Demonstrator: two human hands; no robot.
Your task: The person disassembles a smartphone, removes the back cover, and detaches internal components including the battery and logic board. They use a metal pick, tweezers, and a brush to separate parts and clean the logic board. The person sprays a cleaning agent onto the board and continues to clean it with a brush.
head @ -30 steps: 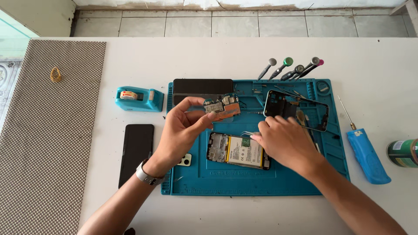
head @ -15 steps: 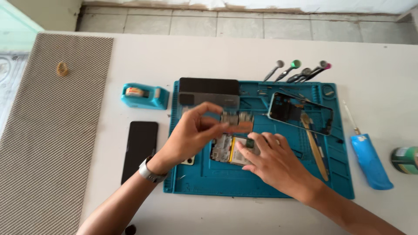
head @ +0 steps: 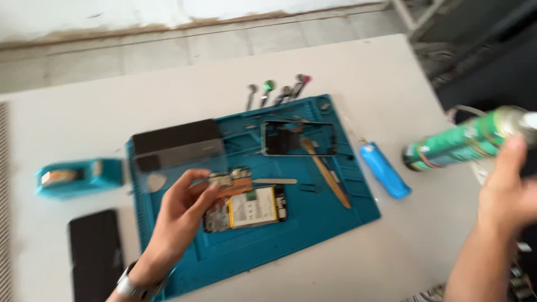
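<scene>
Two hands work apart: the left hand point(head: 182, 210) pinches a small circuit board point(head: 229, 180) above the blue mat point(head: 313, 223), while the right hand point(head: 509, 196), far right, grips a green spray can point(head: 461, 142) off the mat.

Left hand point(head: 178, 210) raised, fingers curled in pinching grip; right hand point(head: 512, 196) far right, fingers closed, blurred.

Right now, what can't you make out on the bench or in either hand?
All head view:
- Right hand: motion-blurred; its grip on the green can is unclear, and the can's top is hidden behind it.
- Circuit board in the left hand: parts too small, partly covered by fingers.
- Black phone: cut off by the bottom edge.
- Tool tips: too blurred.
</scene>
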